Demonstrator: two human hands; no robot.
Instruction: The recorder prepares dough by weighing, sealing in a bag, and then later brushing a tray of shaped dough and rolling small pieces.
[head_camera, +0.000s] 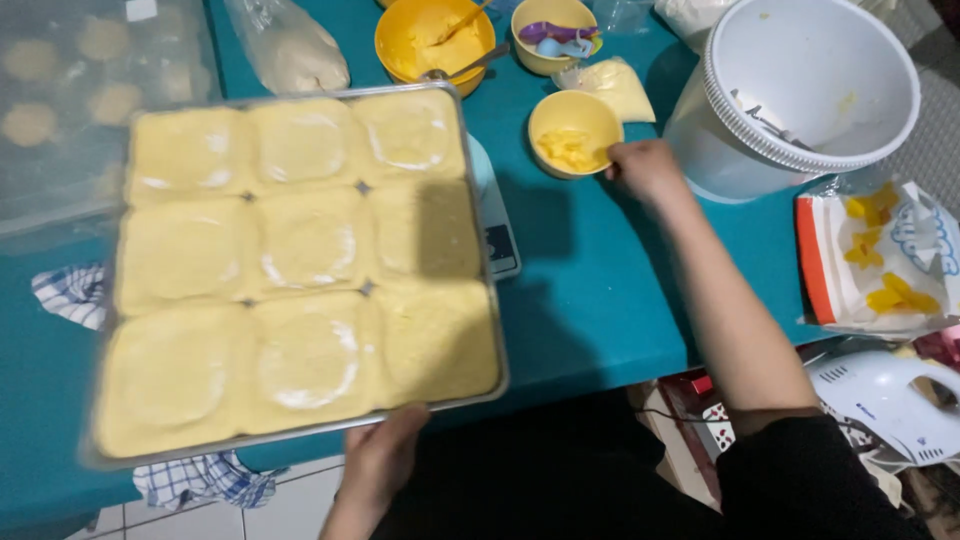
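Head view: white bucket (800, 95) beside small yellow bowl (573, 132), right hand (645, 170) touching.

The tray (495, 330) looks like dull metal, the small bowl (573, 132) smooth yellow plastic, the bucket (800, 90) glossy white plastic, the counter (590, 300) matt teal

A home kitchen: dough tray (300, 270), mixing bowls (434, 40), hand mixer (885, 400) around a teal table (590, 300)
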